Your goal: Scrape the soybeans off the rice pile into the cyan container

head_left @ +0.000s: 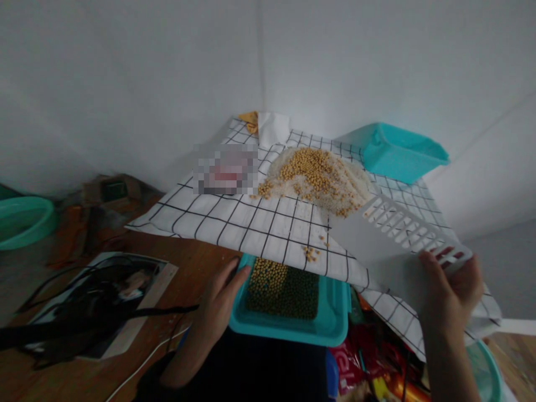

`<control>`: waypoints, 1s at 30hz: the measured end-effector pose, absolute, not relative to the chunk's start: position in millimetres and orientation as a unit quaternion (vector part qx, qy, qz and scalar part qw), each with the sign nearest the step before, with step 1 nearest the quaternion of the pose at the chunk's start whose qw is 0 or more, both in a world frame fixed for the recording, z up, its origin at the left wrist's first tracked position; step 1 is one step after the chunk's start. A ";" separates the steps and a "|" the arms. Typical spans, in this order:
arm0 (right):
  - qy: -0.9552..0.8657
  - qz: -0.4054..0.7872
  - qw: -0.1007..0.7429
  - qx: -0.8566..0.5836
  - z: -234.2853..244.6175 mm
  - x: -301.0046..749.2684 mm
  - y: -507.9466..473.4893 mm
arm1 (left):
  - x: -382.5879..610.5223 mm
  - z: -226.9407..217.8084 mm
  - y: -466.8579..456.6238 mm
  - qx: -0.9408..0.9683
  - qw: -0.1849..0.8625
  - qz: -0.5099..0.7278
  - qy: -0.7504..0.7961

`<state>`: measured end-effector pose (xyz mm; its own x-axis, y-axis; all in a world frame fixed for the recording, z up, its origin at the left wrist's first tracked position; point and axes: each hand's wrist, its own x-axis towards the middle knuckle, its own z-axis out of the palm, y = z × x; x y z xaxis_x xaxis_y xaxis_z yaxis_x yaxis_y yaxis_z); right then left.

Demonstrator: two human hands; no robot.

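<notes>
- Pale wall (146,72) with a vertical seam (260,50)
- Cloth-covered worktop (201,220), white with black grid
- Brown wooden surface (190,265) at lower left
- Dim light

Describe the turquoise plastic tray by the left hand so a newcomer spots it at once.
Find the large white cloth with black grid lines. The turquoise plastic tray sits just below its near edge, the bare left hand at its left rim. Round yellow beans beside small dark green beans set it apart from the turquoise plastic bin on the cloth's back right.
</notes>
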<state>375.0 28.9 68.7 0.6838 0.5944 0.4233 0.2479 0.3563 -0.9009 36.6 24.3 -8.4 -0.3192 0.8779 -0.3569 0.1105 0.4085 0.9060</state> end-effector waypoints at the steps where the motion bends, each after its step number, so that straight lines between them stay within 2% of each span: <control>1: -0.385 0.120 0.731 -0.551 68.3 373.9 28.7 | 36.1 -8.1 23.5 0.352 0.467 0.410 0.700; 10: -0.416 0.134 0.712 -0.550 64.7 365.0 29.5 | 28.6 -19.5 21.0 0.361 0.456 0.401 0.708; 22: -0.455 0.142 0.667 -0.573 69.1 352.5 34.3 | 45.7 18.7 25.0 0.329 0.469 0.388 0.722; 30: -0.493 0.216 0.628 -0.563 73.1 357.7 46.9 | 38.2 0.1 21.8 0.350 0.470 0.390 0.710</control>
